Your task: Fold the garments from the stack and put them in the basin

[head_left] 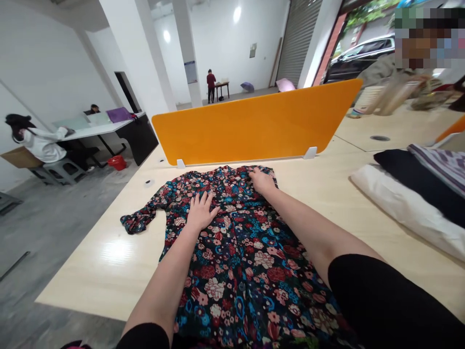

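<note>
A dark floral dress lies spread on the pale wooden table, its neck end toward the orange divider and its lower part running toward me. My left hand rests flat on the upper part of the dress, fingers spread. Near the far right shoulder, my right hand has its fingers curled in and pressed together on the cloth. One sleeve stretches out to the left with its end bunched. The other sleeve cannot be made out beside my right arm.
An orange divider stands across the table just beyond the dress. Folded dark, striped and white cloths lie at the right. People sit at a desk on the left, and a red bucket is on the floor.
</note>
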`<state>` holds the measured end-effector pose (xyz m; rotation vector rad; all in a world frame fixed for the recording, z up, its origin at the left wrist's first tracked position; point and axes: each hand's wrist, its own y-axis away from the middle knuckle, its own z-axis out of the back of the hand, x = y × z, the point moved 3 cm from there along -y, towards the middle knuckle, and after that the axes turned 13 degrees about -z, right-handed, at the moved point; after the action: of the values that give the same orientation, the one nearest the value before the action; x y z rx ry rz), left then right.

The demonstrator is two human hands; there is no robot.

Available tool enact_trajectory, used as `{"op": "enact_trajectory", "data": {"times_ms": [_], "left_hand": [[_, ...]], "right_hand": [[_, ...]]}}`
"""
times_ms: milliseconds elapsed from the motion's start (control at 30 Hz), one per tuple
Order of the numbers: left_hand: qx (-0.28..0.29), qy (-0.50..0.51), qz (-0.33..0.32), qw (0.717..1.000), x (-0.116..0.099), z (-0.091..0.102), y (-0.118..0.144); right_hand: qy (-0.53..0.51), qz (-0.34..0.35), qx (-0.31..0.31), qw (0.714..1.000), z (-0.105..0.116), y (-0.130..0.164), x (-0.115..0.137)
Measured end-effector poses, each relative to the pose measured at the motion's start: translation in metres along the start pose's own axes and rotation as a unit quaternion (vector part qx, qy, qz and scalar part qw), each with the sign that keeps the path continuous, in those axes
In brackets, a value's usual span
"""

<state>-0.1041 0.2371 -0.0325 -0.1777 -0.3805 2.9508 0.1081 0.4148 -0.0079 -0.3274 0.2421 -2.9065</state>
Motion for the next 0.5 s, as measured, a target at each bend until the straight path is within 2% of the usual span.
{"op": "enact_trajectory", "data": {"times_ms": [167,233,333,433,500], "left_hand": [[0.025,-0.053,0.011,0.998,-0.002,0.001,0.001],[0.030,-0.068,0.016,0.997,-0.003,0.002,0.002],[0.032,-0.076,0.014,0.996,-0.005,0.001,0.004],[0.036,-0.062,0.015,0.997,-0.006,0.000,0.002],[0.026,-0.034,0.018,0.999,-0.005,0.002,0.001]], "right_hand": [[-0.013,-0.091,-0.028,0.995,-0.001,-0.001,-0.010],[-0.012,-0.088,-0.047,0.995,0.002,0.007,-0.006],[-0.011,-0.034,-0.067,0.997,0.002,0.028,0.004],[0.009,0.033,0.038,0.999,-0.012,0.054,0.010],[0.018,0.033,0.088,0.995,-0.019,0.067,0.009]]}}
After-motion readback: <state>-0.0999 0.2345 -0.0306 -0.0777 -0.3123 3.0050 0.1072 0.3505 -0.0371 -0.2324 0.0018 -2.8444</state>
